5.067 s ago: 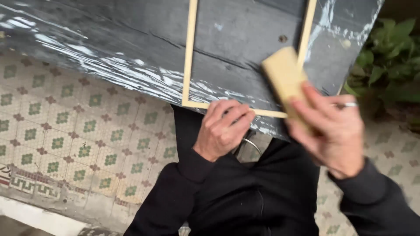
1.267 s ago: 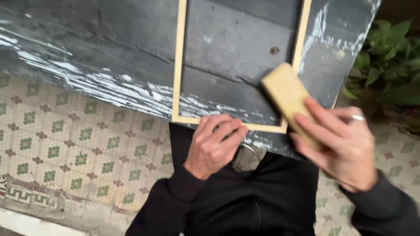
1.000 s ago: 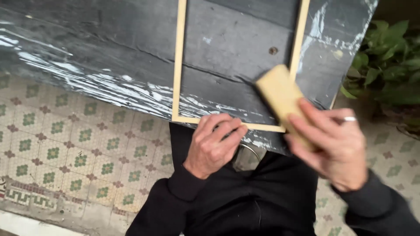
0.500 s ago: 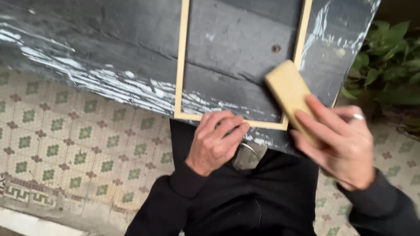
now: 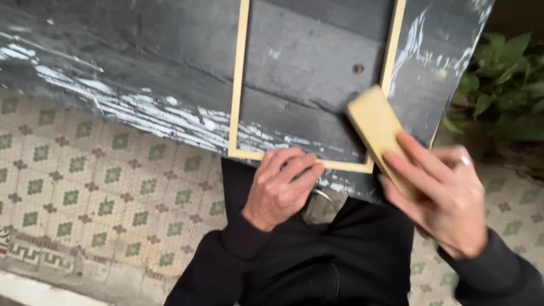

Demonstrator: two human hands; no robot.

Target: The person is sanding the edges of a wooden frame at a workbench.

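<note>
Pale wood frame [image 5: 238,85] is being lain flat on dark grey counter [image 5: 141,51], filling upper centre of frame; its bottom rail runs along counter's near edge. Left hand [image 5: 280,190], lower centre, is being pressed w/ curled fingers [image 5: 294,164] closed over that bottom rail, pinning it. Right hand [image 5: 445,195], lower right, is being clamped around a tan sanding block [image 5: 377,127], block's far end being laid against frame's bottom-right corner. Hands are being kept apart. White scuff marks [image 5: 141,113] are being shown on counter, centre left. Patterned tile floor [image 5: 85,198] at lower left, green plant [image 5: 504,85] at right edge.
</note>
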